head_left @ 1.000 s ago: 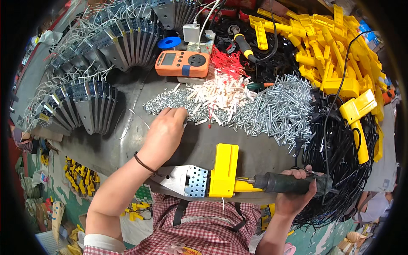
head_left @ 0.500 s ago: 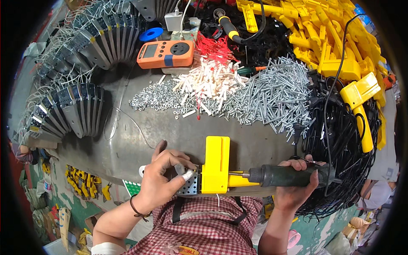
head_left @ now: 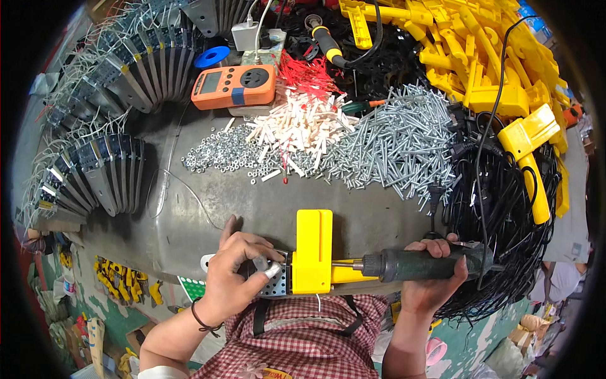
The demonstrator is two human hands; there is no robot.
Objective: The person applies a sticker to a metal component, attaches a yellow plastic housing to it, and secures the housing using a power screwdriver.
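Note:
A yellow plastic housing lies at the table's near edge, its yellow handle pointing right. A perforated metal plate sticks out of its left side. My left hand is closed at this plate, thumb and forefinger pinched against its upper part; the thumb tip has a white covering. Whether a small piece sits between those fingertips is hidden. My right hand wraps round a dark electric screwdriver, held level. Its bit runs left along the handle and meets the housing's right side.
Beyond my hands lie piles of nuts, white sleeves and long screws. Black power cords and yellow housings crowd the right. An orange meter stands behind; metal plates with wires fan out left.
The whole view has shifted slightly, moving the table's contents left in the picture. Both hands keep their grips, and the screwdriver bit stays at the housing.

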